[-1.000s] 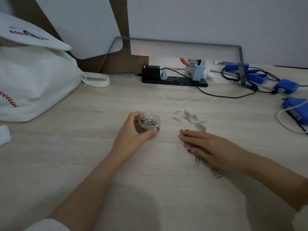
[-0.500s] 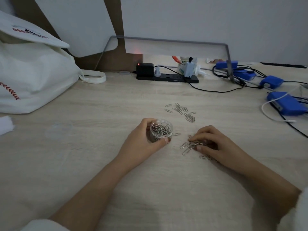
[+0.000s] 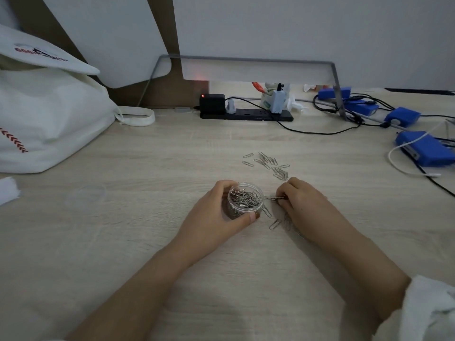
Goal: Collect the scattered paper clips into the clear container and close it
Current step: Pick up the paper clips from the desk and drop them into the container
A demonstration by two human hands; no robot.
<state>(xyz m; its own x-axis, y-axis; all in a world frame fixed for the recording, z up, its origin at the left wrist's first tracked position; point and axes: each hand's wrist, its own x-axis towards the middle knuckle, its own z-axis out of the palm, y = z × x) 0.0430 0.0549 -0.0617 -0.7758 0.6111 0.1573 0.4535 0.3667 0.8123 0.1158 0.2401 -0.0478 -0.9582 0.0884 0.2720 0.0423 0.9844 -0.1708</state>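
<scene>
With the left hand (image 3: 216,217) curled round the small clear round container (image 3: 245,198) on the pale worktop (image 3: 147,242), the right hand (image 3: 305,207) pinches silver wire paper clips (image 3: 276,198) in its fingers (image 3: 285,190) beside the rim, and should lift them over the lip before fetching the farther scatter (image 3: 268,164).

A white, crumpled sleeve (image 3: 429,313) is worn on the right arm, bunched at the near right corner. Both forearms are left bare down to the left hand (image 3: 214,217) and right hand (image 3: 302,205).
</scene>
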